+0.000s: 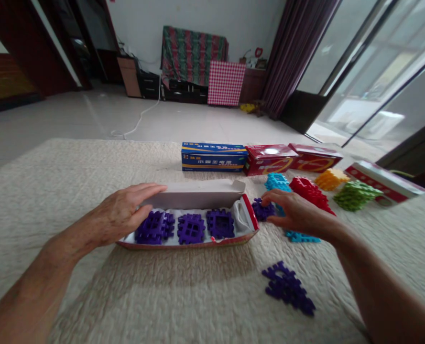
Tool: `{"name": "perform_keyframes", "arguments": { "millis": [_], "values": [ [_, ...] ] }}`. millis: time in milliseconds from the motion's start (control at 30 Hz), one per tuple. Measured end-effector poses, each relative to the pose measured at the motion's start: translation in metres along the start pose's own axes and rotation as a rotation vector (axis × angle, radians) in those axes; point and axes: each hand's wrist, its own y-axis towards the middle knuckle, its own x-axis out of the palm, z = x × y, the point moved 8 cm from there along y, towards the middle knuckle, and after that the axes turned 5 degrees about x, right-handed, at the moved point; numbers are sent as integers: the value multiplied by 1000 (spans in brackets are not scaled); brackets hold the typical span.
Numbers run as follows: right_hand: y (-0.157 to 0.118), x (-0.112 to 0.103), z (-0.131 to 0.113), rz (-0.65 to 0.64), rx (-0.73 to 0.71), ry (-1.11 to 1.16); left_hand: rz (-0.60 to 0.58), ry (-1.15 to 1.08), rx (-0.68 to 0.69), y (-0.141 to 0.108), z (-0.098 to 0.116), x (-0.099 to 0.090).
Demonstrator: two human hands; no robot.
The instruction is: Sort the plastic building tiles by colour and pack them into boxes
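On the cream textured blanket, near its middle, lies an open red-edged carton with its flap folded up at the far side. Inside the carton are three purple interlocking blocks standing in a row, and beside them, at the right end, there is some crumpled white lining.

The left hand rests on the left end of the carton with the fingers stretched out flat along the flap; it is open and grips nothing. The right hand is just outside the right end of the carton. Its fingers are curled loosely around a purple block that lies on the blanket, touching it, but I cannot tell if the block is really gripped.

Near the right hand are a pile of red blocks, light blue blocks behind it, and one light blue piece under the wrist. Farther right are orange blocks and green blocks. Closer to the camera lies a loose group of purple blocks, well apart from the carton.

At the far edge of the blanket stand a blue box, two red boxes touching each other, and one more red and white box at the right.
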Motion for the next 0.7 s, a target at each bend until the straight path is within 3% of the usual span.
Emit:
{"name": "perform_keyframes", "arguments": {
  "millis": [200,367,500,700],
  "values": [
    [-7,-37,-8,255,-35,21,62,-128,-86,0,-6,-5],
    [-7,-62,-49,356,-137,106,213,-320,-185,-3,-24,-8],
    [4,-66,-102,328,-249,192,306,-403,-208,-3,-32,-9],
    [37,-44,-189,107,-440,276,349,-478,-228,-3,-32,-10]
  ]
}}
